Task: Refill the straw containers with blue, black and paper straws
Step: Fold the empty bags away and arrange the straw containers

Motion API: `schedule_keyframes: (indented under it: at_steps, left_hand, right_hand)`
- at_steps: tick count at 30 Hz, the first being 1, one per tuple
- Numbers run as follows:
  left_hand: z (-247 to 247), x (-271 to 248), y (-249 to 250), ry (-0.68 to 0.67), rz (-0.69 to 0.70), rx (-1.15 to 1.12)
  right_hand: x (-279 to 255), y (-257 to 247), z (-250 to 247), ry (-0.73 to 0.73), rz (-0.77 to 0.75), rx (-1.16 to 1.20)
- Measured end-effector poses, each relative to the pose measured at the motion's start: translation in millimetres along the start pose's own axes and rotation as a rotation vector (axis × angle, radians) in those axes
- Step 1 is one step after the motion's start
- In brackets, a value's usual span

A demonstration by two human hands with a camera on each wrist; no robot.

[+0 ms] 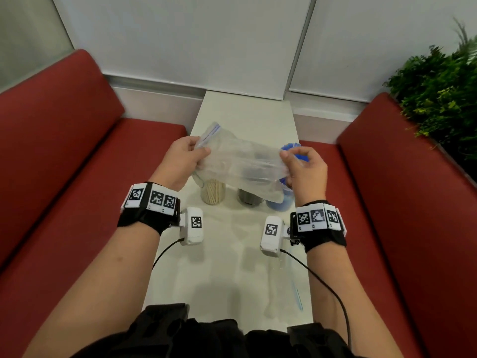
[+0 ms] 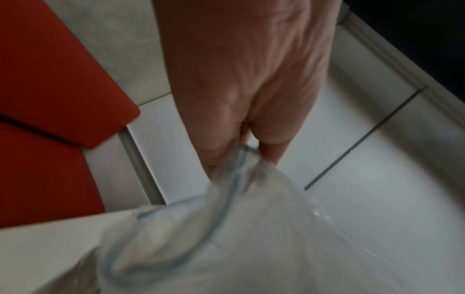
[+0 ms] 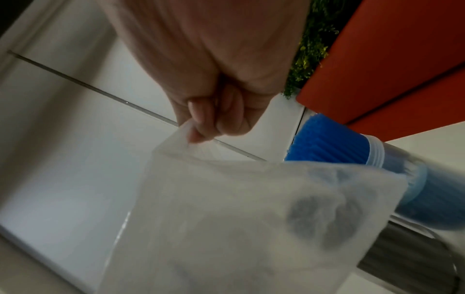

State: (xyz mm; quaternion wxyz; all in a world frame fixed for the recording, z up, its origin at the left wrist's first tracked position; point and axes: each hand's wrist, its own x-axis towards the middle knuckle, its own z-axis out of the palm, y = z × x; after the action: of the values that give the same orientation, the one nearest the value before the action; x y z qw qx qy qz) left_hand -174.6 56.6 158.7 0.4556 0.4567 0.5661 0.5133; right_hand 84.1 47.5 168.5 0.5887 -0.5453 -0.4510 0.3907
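An empty clear zip bag [image 1: 240, 161] is stretched between both hands above the table. My left hand [image 1: 184, 157] pinches its zip end [image 2: 239, 159]. My right hand [image 1: 305, 165] pinches the bag's opposite corner [image 3: 183, 131]. Under the bag stand three clear jars in a row: paper straws [image 1: 213, 193] on the left, black straws [image 1: 249, 197] in the middle, blue straws [image 1: 282, 204] on the right. The blue straws [image 3: 332, 143] stick up past the jar's mouth. The bag [image 3: 251, 228] veils the jars' tops.
The narrow white table [image 1: 245, 112] runs between two red benches [image 1: 64, 151] and ends at a white wall. Another clear bag [image 1: 286, 285] lies flat near the table's front right. A green plant [image 1: 438, 94] stands behind the right bench.
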Motion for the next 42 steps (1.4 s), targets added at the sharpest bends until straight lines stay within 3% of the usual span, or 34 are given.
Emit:
schedule_keyframes:
  at_steps: [4, 8, 11, 14, 18, 21, 23, 25, 26, 27, 29, 30, 34, 37, 39, 42]
  left_hand:
    - [-8.8, 0.4, -1.5, 0.14, 0.101, 0.119]
    - [-14.5, 2.6, 1.1, 0.238, 0.024, -0.018]
    - [-24.1, 2.0, 1.6, 0.095, -0.088, -0.072]
    - [-31.2, 3.4, 1.3, -0.076, -0.152, -0.317]
    - [-27.1, 4.5, 5.4, -0.077, -0.134, -0.591]
    - [-9.5, -1.8, 9.7, 0.026, -0.098, -0.456]
    - [6.4, -9.1, 14.5, 0.097, -0.013, -0.21]
    - [24.6, -15.9, 21.1, 0.132, 0.095, 0.003]
    - [34.1, -20.0, 24.4, 0.113, 0.123, 0.064]
    - [43.3, -23.5, 28.0, 0.061, 0.126, 0.087]
    - [56.4, -30.6, 36.9, -0.133, 0.083, 0.086]
    - [58.9, -33.6, 41.8, -0.251, 0.045, 0.058]
    - [48.4, -37.9, 51.0, -0.661, -0.187, -0.273]
    - [48.1, -39.8, 48.0, -0.781, -0.173, -0.163]
    - [52.0, -40.5, 46.6, -0.628, -0.072, 0.019]
    - [34.4, -25.7, 33.3, -0.064, 0.164, 0.522]
  right_hand:
    - [10.3, -1.2, -6.7, 0.122, -0.001, -0.002]
    - [14.4, 1.4, -10.0, 0.14, -0.01, -0.05]
    - [17.2, 4.5, -18.0, 0.175, 0.011, -0.138]
    - [20.0, 9.7, -26.2, 0.205, 0.047, -0.096]
    - [21.1, 16.5, -30.6, 0.165, 0.084, -0.114]
    - [17.8, 18.5, -32.0, 0.125, 0.076, -0.45]
    - [10.9, 14.5, -26.7, 0.157, -0.051, -0.636]
    - [1.3, 2.4, -10.9, 0.178, -0.284, -0.575]
    - [-2.9, -4.7, 0.1, 0.122, -0.346, -0.508]
    - [-7.3, -11.0, 11.9, 0.003, -0.339, -0.454]
    - [-15.4, -17.2, 31.4, -0.274, -0.181, -0.38]
    - [-17.6, -17.8, 35.7, -0.343, -0.101, -0.328]
    - [-12.9, -14.0, 25.5, -0.354, 0.048, -0.106]
    - [-13.1, -11.3, 22.5, -0.394, 0.168, 0.05]
    - [-13.2, -10.4, 21.8, -0.377, 0.207, 0.184]
    - [-7.8, -8.2, 10.7, -0.297, 0.278, 0.348]
